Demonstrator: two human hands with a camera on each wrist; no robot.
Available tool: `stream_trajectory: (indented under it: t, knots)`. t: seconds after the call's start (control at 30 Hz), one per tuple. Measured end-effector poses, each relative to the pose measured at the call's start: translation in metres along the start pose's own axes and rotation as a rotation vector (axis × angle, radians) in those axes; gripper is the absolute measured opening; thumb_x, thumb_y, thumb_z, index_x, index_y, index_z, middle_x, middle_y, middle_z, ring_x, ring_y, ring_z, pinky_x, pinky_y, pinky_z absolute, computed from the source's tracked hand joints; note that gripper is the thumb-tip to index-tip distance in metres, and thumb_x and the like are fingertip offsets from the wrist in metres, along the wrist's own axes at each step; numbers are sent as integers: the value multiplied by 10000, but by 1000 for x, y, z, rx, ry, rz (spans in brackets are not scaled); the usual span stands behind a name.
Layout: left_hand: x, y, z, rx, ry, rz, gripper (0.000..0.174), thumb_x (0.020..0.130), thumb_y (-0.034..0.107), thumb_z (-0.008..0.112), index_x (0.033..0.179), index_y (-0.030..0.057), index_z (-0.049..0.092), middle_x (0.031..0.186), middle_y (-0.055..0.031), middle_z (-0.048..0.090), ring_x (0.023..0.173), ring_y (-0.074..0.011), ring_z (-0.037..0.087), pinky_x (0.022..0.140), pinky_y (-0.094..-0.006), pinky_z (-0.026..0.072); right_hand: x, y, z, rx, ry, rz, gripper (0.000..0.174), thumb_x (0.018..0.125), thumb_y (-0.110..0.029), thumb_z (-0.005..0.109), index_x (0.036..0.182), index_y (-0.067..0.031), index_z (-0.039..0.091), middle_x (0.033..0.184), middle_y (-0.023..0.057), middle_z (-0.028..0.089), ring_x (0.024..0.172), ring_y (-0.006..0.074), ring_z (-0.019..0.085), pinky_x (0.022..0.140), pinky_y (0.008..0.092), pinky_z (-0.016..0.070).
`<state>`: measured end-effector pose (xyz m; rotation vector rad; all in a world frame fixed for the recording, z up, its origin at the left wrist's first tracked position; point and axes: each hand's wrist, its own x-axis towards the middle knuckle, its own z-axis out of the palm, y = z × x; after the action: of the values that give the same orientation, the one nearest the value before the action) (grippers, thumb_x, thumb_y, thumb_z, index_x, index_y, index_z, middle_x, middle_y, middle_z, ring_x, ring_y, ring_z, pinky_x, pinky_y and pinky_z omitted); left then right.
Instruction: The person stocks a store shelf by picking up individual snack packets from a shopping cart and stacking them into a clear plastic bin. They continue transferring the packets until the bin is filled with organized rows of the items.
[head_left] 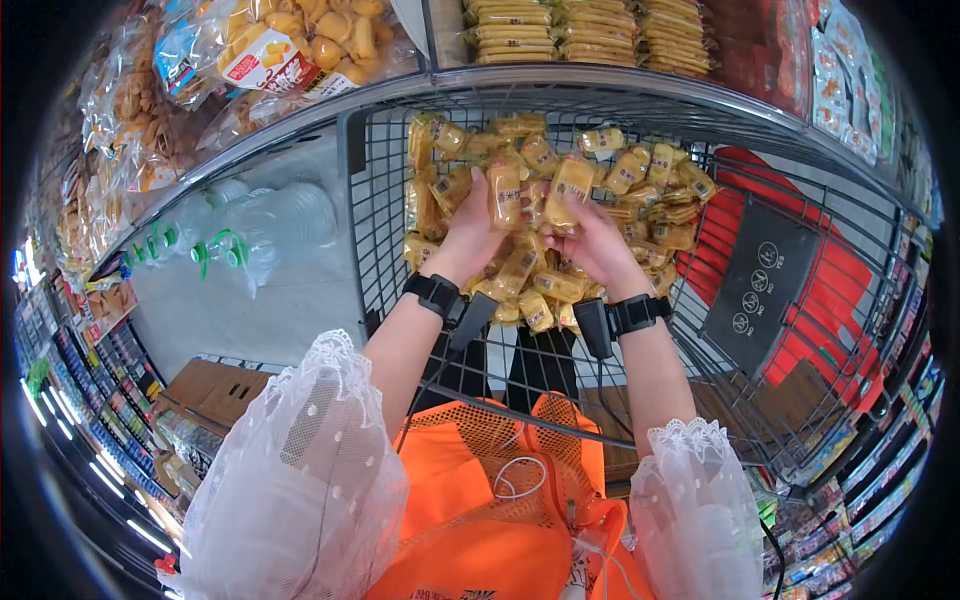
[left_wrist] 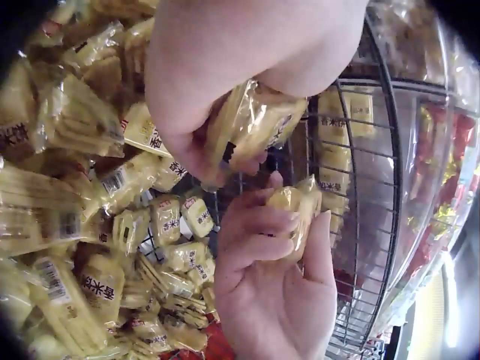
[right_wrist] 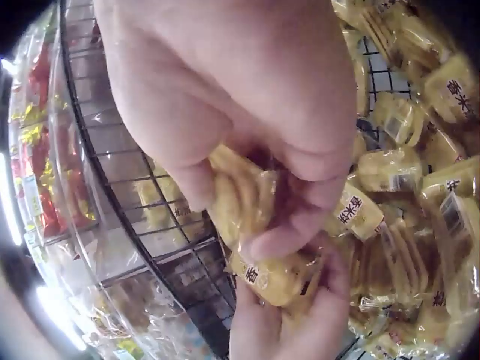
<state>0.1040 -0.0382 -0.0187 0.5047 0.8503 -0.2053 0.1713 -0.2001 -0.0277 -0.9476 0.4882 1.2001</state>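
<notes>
Snack packet (head_left: 505,195), yellow in clear wrap with a printed label, held upright in the left hand (head_left: 468,238). The fingers (left_wrist: 186,150) of that hand are curled and clamped on its lower part, as the left wrist view shows from close by. A second packet (head_left: 571,183) of the same kind stands just beside it, gripped by the right hand (head_left: 592,248), whose fingers and thumb are likewise closed round it. In the right wrist view more than one wrapped piece seems to lie in this grip, though the count cannot be told. The two hands are close together, nearly meeting at the fingertips. Both are held over the pile of packets (head_left: 645,190), which fills the far end of a wire cart (head_left: 358,190), so the held packets are inside the cart's outline, just above the heap. Each wrist bears a black strap (head_left: 436,293) with a small dark unit attached. Lace sleeves (head_left: 300,470) cover the upper arms, and orange mesh fabric (head_left: 480,500) lies between them at the near edge of the head view. A red and black flap (head_left: 760,275) stands at the cart's right side. Left of the cart, clear bottles (head_left: 262,222) with green caps lie on a pale surface (head_left: 300,295). Above the cart, store shelves carry bagged snacks (head_left: 300,40).
</notes>
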Motion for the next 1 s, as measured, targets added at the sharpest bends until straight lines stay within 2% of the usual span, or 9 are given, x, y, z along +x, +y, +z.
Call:
stream_trajectory:
  t: [0.2,0.3,0.33,0.43,0.53,0.63,0.83,0.93,1.0]
  knots:
    - [-11,-3,-3,37,11,-37,446,961,398,346,1272,79,380,1215,-85,487,1099,-205,485,904,-385,426,2,15,29,-484,81,-116,392,944,-308,427,1189,-2,451,990,132,592,730,216,606,600,338,500]
    - [-15,-10,-22,135,220,-69,394,922,279,501,1246,76,406,1180,-94,509,1086,-219,506,880,-396,454,0,27,47,-1233,152,-388,414,943,-307,392,1224,-6,436,1009,219,587,742,366,601,659,416,484]
    - [-16,-12,-36,40,179,-96,384,908,241,524,1235,72,416,1156,-93,521,1062,-220,522,862,-390,467,-2,27,50,-1286,67,-358,439,936,-316,371,1234,2,426,1022,272,555,836,430,556,728,457,456]
    - [-28,-3,-61,-106,117,-146,356,882,159,562,1203,60,445,1087,-90,555,988,-220,567,813,-369,499,3,31,46,-1548,-148,-430,465,910,-303,431,1251,13,401,1074,290,523,921,425,535,754,456,449]
    - [-41,7,-61,0,247,-126,316,895,167,545,1177,49,465,1048,-77,577,923,-203,592,782,-341,511,41,40,35,-1514,329,-654,441,842,-177,549,1239,-39,414,1093,222,516,1020,382,514,840,443,432]
    - [-41,17,-44,51,248,22,359,925,278,496,1198,47,459,1040,-68,584,919,-195,584,789,-343,503,86,45,20,-1593,532,-552,601,768,-213,653,1235,36,369,1159,226,448,1100,388,429,918,430,391]
    - [-35,22,-45,-15,198,219,363,903,133,535,1241,65,425,1194,-71,518,1099,-188,502,949,-338,403,86,32,35,-1649,511,-358,602,699,-265,730,1174,-17,454,1144,210,474,1101,376,440,904,444,398]
    - [-35,27,-46,28,166,198,372,883,88,557,1229,42,428,1192,-69,518,1090,-185,509,937,-340,416,80,30,23,-1710,420,-569,629,651,-308,756,1126,-9,471,1073,188,529,977,356,520,824,416,455]
    - [-36,29,-46,69,165,169,373,874,69,564,1220,29,430,1192,-67,518,1086,-184,513,929,-340,424,69,15,20,-1509,348,-400,527,696,-256,725,1089,-9,478,1022,159,548,871,322,550,771,390,474]
